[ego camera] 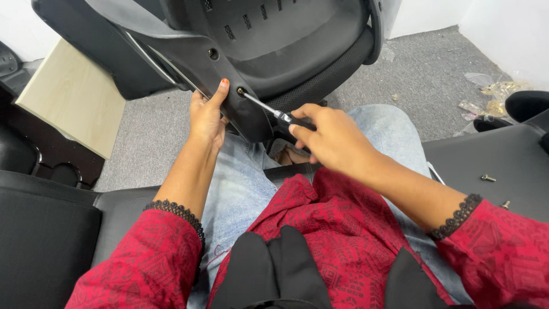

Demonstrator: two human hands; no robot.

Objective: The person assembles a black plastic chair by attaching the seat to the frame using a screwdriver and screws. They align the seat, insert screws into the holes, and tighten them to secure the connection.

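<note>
Seated person, head camera looking down at lap; jeans and red patterned sleeves fill the lower frame.

Left hand [207,117], centre-left of the frame: wrapped around the edge of a black plastic chair part [229,74], thumb laid up along its face, fingers hidden behind it. Grasping, holding the part steady above the knees.

Right hand [331,137], centre of the frame: clenched around the handle of a screwdriver [273,111]. Only the dark front end of the handle shows past the fingers. The metal shaft runs up and to the left from the hand.

Screwdriver tip sits in a screw hole [241,91] near the lower edge of the chair part, just right of the left thumb. A second hole [213,54] lies higher on the same piece, unoccupied.

The chair part belongs to a black office chair lying tipped across the upper centre of the frame (mesh-edged seat and slotted shell visible behind it).

Surroundings: grey carpet [423,74] under everything. Pale wooden board [71,97] at upper left. Two loose screws [488,178] rest on a black panel at right, well apart from both hands. Crumpled clear plastic bags [492,91] on the carpet at upper right.
</note>
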